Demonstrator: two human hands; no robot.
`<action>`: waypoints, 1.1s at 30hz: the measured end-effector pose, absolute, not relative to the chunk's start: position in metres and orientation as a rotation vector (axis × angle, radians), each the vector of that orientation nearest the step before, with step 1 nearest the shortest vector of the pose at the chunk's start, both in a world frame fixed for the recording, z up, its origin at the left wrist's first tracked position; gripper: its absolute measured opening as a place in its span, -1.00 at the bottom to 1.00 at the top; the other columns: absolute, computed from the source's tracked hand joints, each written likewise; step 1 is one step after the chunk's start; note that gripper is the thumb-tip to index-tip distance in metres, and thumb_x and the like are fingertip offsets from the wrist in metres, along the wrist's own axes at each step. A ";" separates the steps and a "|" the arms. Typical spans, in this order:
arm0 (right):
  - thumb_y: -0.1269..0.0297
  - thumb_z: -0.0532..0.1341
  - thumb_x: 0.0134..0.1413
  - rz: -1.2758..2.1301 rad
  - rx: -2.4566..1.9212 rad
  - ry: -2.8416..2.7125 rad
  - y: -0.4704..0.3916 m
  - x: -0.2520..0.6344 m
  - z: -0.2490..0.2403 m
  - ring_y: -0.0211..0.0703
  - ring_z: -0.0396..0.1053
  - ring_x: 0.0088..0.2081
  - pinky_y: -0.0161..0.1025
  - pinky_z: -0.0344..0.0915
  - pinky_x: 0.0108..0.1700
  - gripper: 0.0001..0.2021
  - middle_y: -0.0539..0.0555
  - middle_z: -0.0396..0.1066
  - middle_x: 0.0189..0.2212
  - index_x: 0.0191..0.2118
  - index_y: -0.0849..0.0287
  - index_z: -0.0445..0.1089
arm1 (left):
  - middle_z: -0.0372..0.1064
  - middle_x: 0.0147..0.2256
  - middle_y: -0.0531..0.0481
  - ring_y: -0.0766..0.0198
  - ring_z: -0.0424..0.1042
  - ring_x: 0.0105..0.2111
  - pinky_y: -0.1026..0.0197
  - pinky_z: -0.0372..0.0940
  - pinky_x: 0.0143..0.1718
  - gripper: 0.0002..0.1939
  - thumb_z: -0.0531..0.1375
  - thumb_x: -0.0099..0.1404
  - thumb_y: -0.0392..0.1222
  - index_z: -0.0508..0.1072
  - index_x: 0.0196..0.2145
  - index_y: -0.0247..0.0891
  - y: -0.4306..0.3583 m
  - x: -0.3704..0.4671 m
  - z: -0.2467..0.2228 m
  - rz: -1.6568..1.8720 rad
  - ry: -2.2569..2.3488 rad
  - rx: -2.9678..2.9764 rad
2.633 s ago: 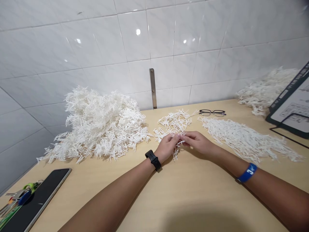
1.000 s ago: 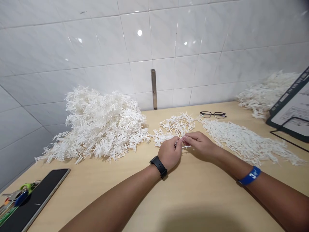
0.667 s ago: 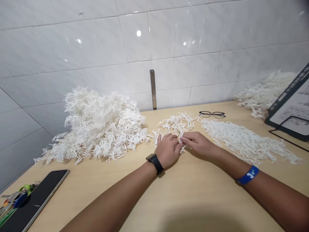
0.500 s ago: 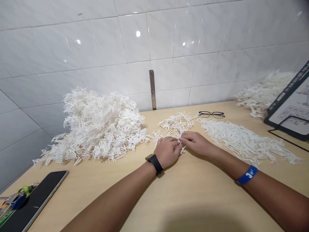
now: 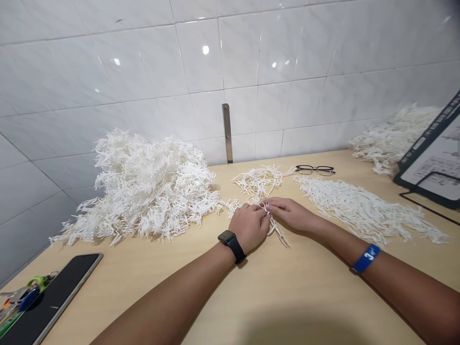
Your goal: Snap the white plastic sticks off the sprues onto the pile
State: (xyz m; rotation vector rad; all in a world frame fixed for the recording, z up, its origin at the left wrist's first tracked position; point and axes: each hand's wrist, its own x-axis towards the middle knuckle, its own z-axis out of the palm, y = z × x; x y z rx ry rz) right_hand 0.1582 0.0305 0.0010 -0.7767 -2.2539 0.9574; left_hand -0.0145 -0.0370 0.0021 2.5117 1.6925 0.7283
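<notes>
My left hand (image 5: 248, 225) and my right hand (image 5: 289, 212) meet at the middle of the table, fingertips close together. Both are closed on thin white strands (image 5: 278, 232), whose loose ends hang down toward me between them. The strands look soft and twig-like; just what they are made of I cannot tell. Beyond my fingers lies a small loose tangle of white strands (image 5: 260, 179). To the left stands a tall heap of white strands (image 5: 151, 184). A flatter spread of white strands (image 5: 359, 206) lies beside my right forearm.
Black-framed glasses (image 5: 315, 170) rest behind the right spread. A phone (image 5: 53, 297) with keys (image 5: 27, 297) on it lies front left. At the right, a dark-edged panel (image 5: 434, 158) leans before another white pile (image 5: 395, 136). A tiled wall (image 5: 161, 57) with a metal bracket (image 5: 227, 134) closes the back.
The strands between my fingers now hang out further toward me. The small tangle beyond my hands has shifted slightly left and thinned. My hands have barely moved.
</notes>
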 end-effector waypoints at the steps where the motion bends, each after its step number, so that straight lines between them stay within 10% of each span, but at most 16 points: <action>1: 0.07 0.04 0.24 0.972 -0.763 -2.260 0.031 0.158 0.001 -0.01 0.35 0.00 -0.09 0.23 0.11 -0.64 0.13 0.46 -0.08 -0.23 0.16 0.52 | 0.50 -0.23 -0.06 0.16 0.37 -0.23 0.11 0.24 -0.12 -0.63 -0.03 0.41 -0.09 0.51 -0.39 -0.20 -0.037 -0.014 0.002 0.728 1.688 2.515; 17: 0.03 0.04 0.19 0.863 -1.033 -2.121 0.033 0.162 0.007 -0.16 0.33 -0.37 -0.25 0.22 -0.27 -0.59 0.05 0.41 -0.49 -0.50 0.21 0.39 | 0.40 -0.46 0.01 0.27 0.30 -0.41 0.23 0.10 -0.35 -0.66 0.00 0.35 -0.13 0.37 -0.54 -0.23 -0.030 -0.020 0.003 0.816 1.655 2.365; 25: 0.06 0.18 0.13 0.939 -0.841 -2.170 0.027 0.160 0.009 -0.03 0.39 -0.11 -0.13 0.33 -0.10 -0.61 0.18 0.43 -0.04 0.02 0.12 0.43 | 0.34 -0.53 0.03 0.29 0.26 -0.48 0.24 0.01 -0.43 -0.62 -0.05 0.38 -0.11 0.34 -0.54 -0.24 -0.029 -0.022 0.007 0.828 1.584 2.263; 33: 0.11 0.05 0.23 0.784 -0.870 -2.242 0.025 0.158 0.008 -0.15 0.35 -0.32 -0.23 0.24 -0.25 -0.66 0.07 0.46 -0.39 -0.38 0.18 0.47 | 0.26 -0.57 0.05 0.30 0.21 -0.49 0.24 0.00 -0.41 -0.62 -0.02 0.35 -0.07 0.25 -0.58 -0.25 -0.029 -0.022 0.006 0.851 1.482 2.287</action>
